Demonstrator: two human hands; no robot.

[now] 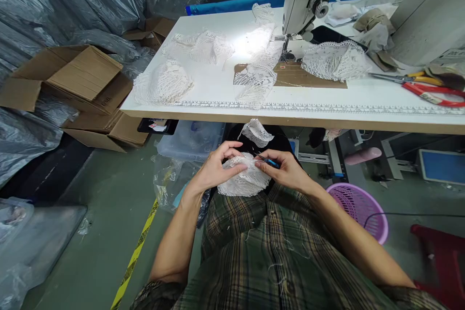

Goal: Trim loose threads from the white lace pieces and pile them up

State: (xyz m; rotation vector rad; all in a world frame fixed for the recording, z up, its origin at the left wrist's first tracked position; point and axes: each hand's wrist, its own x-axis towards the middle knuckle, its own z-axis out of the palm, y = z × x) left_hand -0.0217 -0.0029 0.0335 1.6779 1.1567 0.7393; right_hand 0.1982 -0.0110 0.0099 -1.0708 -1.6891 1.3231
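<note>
White lace [244,182] lies over my lap, below the table's front edge. My left hand [222,165] pinches its upper left part between thumb and fingers. In my right hand [281,168] is a small pair of thread snips [269,161] with a blue handle, the dark blades pointing left over the lace. The right fingertips also touch the lace's edge. Just above both hands, a smaller lace piece [257,133] rests on something dark at my lap.
A sewing machine [305,5] stands on the white table [214,88], with lace piles [167,82] around it. Red-handled scissors [434,93] lie at right. Cardboard boxes [83,77] stand left; a purple basket [378,230] is on the floor at right.
</note>
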